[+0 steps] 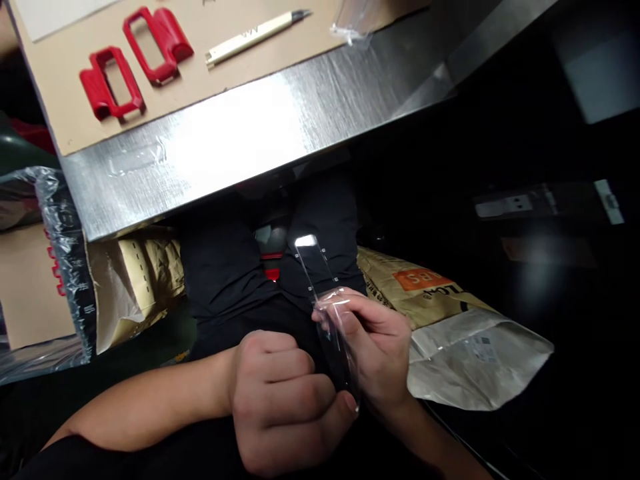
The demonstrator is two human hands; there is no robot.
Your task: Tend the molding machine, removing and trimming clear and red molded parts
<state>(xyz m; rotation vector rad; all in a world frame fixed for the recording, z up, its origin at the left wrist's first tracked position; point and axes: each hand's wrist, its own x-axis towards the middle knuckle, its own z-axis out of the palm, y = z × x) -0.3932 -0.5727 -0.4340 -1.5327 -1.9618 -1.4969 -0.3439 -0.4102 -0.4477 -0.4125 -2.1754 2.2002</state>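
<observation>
My right hand [381, 340] is closed, its thumb and fingers pinching a thin clear rectangular strip [306, 241] with small marks along its edges. The strip slants up and away over my lap, with a bright reflection at its far end. Around its near part is a crinkled clear plastic film [345, 353], which runs down to my left hand [287, 403]. That hand is curled like a fist, thumb and forefinger closed on the film's lower end. Whether the strip lies inside the film I cannot tell.
On the metal-edged table [220, 143] lie two red plastic parts [131, 100], a cream pen [255, 37] and clear plastic scraps [137, 159]. Paper sacks stand at the left [145, 280] and right [480, 353] of my legs.
</observation>
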